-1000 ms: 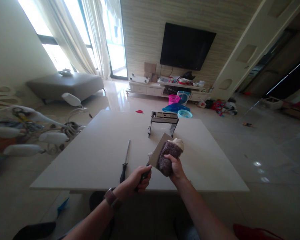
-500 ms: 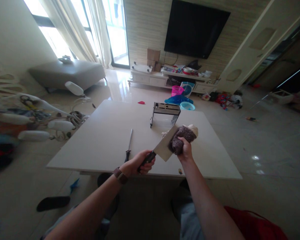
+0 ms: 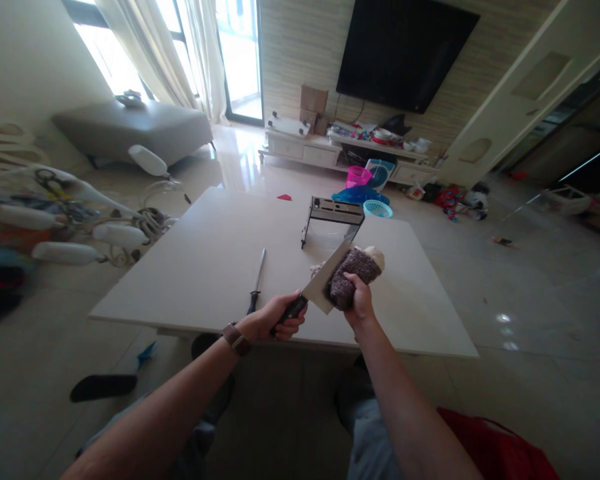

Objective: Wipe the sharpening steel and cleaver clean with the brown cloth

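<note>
My left hand (image 3: 275,317) is wrapped round the black handle of a cleaver (image 3: 323,283), whose wide blade points up and to the right over the table. In my right hand (image 3: 361,301) is a fuzzy dark brown cloth (image 3: 353,277), pressed against the blade's face. A pale bunched part shows at the cloth's far end. Left of the blade, a honing steel (image 3: 259,283) with a black handle lies on the white table (image 3: 180,280). Beyond the cleaver stands a knife block (image 3: 337,210) with a slotted top and clear sides. Something pale and small is partly hidden behind the blade.
A small red piece (image 3: 284,197) lies near the table's far edge. On the floor behind are a light blue basket (image 3: 379,209), a pink basket (image 3: 359,177) and a blue bag (image 3: 357,194). A lamp with white shades (image 3: 120,235) stands close to the table's left.
My right hand and the cloth have moved slightly left and down along the blade. The cleaver stays in my left hand, and the whole view has shifted a little.
</note>
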Motion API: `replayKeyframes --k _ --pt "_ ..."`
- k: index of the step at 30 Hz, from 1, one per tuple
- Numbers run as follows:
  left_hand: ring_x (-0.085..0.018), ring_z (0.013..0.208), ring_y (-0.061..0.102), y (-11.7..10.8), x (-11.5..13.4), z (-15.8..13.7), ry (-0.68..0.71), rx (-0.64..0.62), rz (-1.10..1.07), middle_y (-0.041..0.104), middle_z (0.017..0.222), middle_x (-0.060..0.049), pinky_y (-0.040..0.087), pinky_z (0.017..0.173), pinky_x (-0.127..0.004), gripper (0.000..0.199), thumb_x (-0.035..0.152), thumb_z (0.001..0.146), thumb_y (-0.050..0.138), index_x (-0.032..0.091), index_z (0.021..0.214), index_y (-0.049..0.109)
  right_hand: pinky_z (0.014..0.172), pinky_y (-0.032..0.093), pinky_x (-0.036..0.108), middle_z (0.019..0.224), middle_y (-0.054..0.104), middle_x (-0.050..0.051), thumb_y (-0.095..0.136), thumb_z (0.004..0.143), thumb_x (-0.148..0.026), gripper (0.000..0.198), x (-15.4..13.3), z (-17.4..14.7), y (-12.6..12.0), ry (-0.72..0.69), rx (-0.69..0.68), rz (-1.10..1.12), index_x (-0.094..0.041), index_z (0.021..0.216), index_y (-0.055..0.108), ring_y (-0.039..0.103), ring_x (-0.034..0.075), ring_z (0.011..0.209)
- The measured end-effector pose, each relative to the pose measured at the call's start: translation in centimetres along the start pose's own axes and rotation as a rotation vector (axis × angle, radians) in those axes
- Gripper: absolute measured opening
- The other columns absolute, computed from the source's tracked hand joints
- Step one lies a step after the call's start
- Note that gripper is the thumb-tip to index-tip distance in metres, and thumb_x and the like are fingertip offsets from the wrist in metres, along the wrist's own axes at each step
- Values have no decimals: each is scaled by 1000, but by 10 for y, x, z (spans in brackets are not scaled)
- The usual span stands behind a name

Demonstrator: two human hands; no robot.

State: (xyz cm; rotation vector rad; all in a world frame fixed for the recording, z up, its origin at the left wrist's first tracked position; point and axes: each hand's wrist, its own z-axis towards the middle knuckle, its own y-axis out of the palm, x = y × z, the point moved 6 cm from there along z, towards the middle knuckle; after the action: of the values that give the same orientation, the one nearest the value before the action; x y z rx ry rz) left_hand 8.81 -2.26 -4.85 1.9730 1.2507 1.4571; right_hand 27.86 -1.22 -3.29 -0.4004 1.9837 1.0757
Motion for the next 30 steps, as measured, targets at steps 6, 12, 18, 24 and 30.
replayKeyframes --k 6,12,18,24,30 --pt "-6 36 13 3 4 -4 23 39 18 28 51 7 19 30 -15 49 63 96 32 20 77 47 74 60 31 93 77 4 77 62 -19 37 4 -8 8 -30 4 -23 -13 98 70 72 20 81" --pt "-6 34 16 1 0 -3 74 132 62 31 49 7 21 30 -16 53 67 95 29 20 76 47 75 60 31 91 77 2 77 62 -19 37 4 -13 13 -53 -6 -51 -15 98 70 72 20 83" --pt "-6 32 23 -2 2 -4 177 297 147 37 48 6 24 30 -18 53 63 96 31 19 74 50 73 61 31 88 76 2 78 60 -20 35 4 -19 17 -73 -11 -60 -16 94 70 72 20 81" --pt "-8 30 30 -9 6 -1 259 372 247 41 47 6 31 31 -21 50 64 92 38 19 73 51 76 61 32 89 76 2 78 59 -20 36 7 -19 19 -69 -32 -44 -16 94 70 72 20 83" --pt "-7 31 35 7 15 -5 325 404 421 41 45 7 33 31 -20 42 55 83 64 21 67 45 74 61 31 90 76 3 77 61 -20 35 2 -16 19 -46 -56 -73 -15 94 69 72 20 83"
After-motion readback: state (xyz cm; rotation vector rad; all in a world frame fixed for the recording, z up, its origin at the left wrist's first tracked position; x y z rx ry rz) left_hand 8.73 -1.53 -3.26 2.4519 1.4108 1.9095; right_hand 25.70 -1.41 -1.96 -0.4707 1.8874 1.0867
